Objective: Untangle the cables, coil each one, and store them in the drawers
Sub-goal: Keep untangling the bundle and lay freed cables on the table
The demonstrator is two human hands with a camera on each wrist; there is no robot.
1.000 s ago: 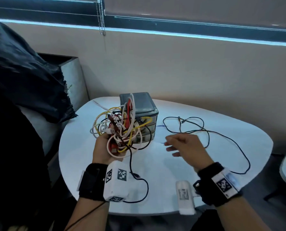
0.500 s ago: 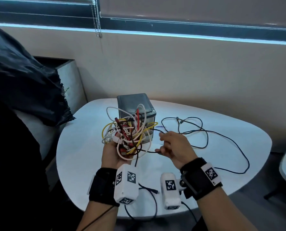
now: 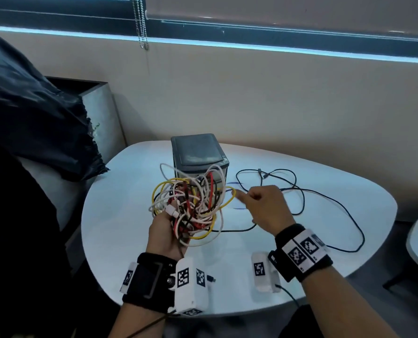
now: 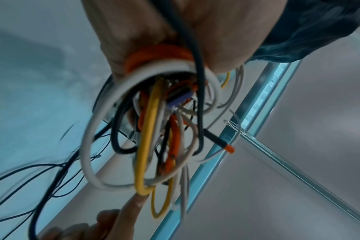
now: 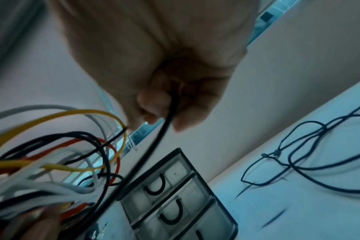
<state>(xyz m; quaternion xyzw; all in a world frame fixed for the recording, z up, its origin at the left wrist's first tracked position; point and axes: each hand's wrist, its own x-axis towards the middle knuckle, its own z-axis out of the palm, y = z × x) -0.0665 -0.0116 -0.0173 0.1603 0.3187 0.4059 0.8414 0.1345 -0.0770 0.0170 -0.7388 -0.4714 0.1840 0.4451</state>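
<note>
Untangling: left hand (image 3: 165, 234) grips the cable bundle (image 3: 191, 203); right hand (image 3: 266, 207) pinches a black cable (image 5: 154, 146) (drawers shut). Next, draw it free rightward.

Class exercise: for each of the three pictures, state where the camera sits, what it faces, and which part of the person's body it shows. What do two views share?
Head: on the head, looking down at the table; both hands show.
Left wrist: along the left hand gripping the cable tangle.
Right wrist: along the right hand pinching a black cable, drawer unit beyond.
Shared: all show the tangle.
</note>
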